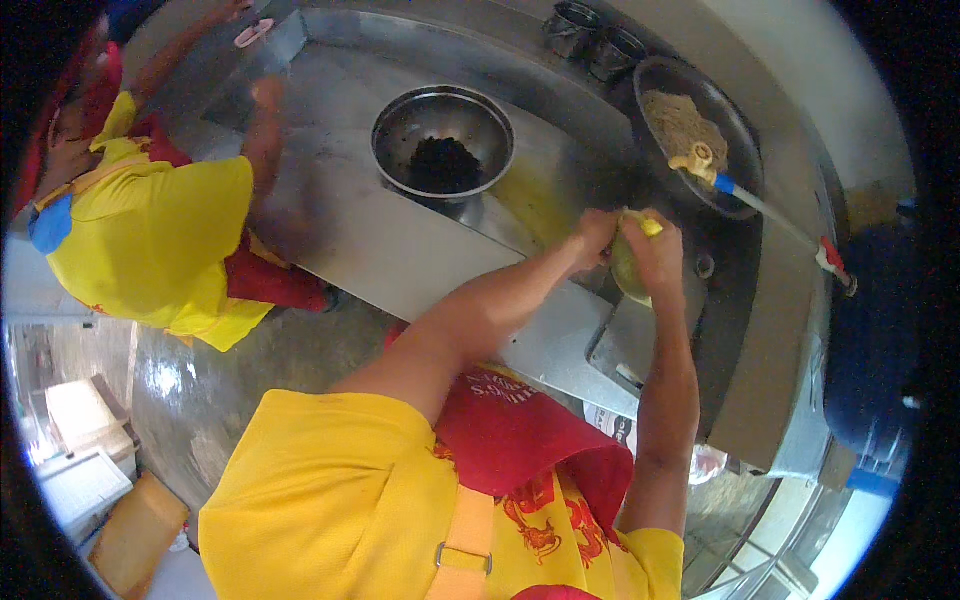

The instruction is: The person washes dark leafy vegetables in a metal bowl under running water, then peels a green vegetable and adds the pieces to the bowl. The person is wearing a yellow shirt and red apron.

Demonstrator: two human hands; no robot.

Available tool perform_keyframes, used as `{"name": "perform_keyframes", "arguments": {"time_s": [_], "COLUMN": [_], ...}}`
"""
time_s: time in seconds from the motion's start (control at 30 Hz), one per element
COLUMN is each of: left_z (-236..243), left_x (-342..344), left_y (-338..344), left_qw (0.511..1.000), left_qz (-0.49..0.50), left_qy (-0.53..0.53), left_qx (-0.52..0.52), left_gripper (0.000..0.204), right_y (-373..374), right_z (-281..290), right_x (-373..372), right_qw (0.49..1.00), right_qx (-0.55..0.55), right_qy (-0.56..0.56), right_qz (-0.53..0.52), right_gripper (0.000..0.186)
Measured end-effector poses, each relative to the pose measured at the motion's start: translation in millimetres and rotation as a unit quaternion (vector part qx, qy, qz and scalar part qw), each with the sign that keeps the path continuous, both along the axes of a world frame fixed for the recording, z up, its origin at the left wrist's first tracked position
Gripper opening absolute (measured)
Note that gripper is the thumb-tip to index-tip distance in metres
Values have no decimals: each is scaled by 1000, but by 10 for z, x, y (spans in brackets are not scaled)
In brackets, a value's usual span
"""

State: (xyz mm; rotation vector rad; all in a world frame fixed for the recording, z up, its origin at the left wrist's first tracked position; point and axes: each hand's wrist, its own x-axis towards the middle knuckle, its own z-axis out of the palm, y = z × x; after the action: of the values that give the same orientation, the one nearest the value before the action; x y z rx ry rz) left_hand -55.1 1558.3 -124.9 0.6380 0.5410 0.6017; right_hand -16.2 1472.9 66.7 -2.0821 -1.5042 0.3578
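Observation:
My left hand [597,234] and my right hand [654,254] are close together at the right end of the steel counter [415,250], both gripping a yellow-green container [630,278] with a yellow top. Whether it is a bag or a bottle I cannot tell. Up and to the left sits a wide steel bowl [410,118] with a dark mass [445,165] inside. Behind my hands lies a large metal basin [740,190] holding light brown granular stuff [680,120], with a tap [700,160] on a long pipe reaching over it.
A co-worker in a yellow shirt [150,240] works at the counter on the left. Two dark pots [615,55] stand at the back. A large blue water jug [865,360] is on the far right; boxes [90,420] sit at lower left.

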Motion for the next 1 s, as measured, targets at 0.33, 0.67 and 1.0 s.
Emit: {"name": "perform_keyframes", "arguments": {"time_s": [0.33,0.67,1.0], "left_z": [212,789,707], "left_x": [-84,-352,-401], "left_y": [-66,-277,-254], "left_qw": [995,989,977], "left_qz": [-33,-62,-112], "left_qy": [-51,-27,-76], "left_qx": [-80,-129,-163], "left_gripper": [36,33,31], "right_y": [-57,-113,-160], "right_z": [31,-36,-100], "right_x": [48,231,396], "right_qw": [995,967,932], "right_qx": [29,12,46], "right_qy": [99,245,358], "right_qz": [-14,-64,-43], "right_gripper": [35,31,30]}}
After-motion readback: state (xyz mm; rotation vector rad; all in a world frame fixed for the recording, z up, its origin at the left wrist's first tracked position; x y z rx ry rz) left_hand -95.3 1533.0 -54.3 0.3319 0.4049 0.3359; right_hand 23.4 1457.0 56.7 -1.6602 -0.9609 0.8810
